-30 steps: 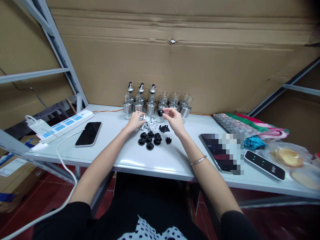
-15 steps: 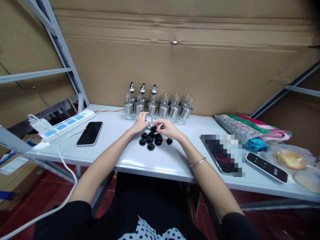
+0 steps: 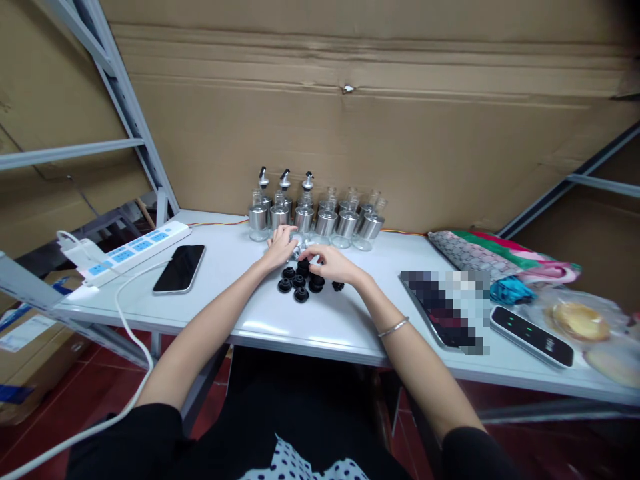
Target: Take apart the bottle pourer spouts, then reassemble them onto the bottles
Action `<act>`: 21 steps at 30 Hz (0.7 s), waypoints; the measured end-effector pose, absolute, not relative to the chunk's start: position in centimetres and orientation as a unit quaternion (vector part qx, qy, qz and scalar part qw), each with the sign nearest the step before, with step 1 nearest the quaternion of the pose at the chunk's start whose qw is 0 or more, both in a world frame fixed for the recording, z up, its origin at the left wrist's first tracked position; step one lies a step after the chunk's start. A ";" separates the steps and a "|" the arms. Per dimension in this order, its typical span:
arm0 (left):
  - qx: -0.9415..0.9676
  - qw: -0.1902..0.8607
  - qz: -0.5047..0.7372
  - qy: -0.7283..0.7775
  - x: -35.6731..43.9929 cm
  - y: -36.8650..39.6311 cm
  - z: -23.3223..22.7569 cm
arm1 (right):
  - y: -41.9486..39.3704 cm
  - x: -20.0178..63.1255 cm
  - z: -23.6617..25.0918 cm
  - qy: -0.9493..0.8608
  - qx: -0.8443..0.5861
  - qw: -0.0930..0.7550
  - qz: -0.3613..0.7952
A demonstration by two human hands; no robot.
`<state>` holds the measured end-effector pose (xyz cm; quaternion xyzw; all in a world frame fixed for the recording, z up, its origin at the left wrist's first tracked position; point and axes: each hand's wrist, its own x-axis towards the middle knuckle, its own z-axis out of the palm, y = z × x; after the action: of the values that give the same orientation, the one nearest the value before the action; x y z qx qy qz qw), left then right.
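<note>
Both hands at the stopper pile
Left hand point(image 3: 281, 245) grips a silver pourer point(image 3: 296, 250); right hand point(image 3: 332, 261) pinches a black stopper point(image 3: 303, 265).

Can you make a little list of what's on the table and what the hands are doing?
left hand: on small silver parts, hold unclear
right hand: over the black stoppers, fingers at one
bottles: row at the back, three with spouts
phone: flat, left of the hands
power strip: far left
tablet: right of the hands
table: white
</note>
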<state>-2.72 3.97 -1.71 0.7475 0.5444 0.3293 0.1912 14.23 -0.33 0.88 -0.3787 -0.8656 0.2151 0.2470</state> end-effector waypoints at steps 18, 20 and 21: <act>0.751 0.158 0.465 0.441 -2.1 -4.4 4.2 | -2.3 15.8 5.2 -0.665 -0.387 0.631 0.097; 0.771 0.167 0.459 0.409 -3.2 -8.2 4.1 | -5.0 17.0 7.2 -0.615 -0.375 0.692 0.055; 0.777 0.168 0.443 0.415 -3.9 -9.6 3.6 | -6.4 17.9 8.2 -0.599 -0.365 0.712 0.027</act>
<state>-3.87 -9.61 3.65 0.7769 0.4148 0.4428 0.1682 17.86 -6.42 8.22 -0.3649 -0.5990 0.0265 0.7123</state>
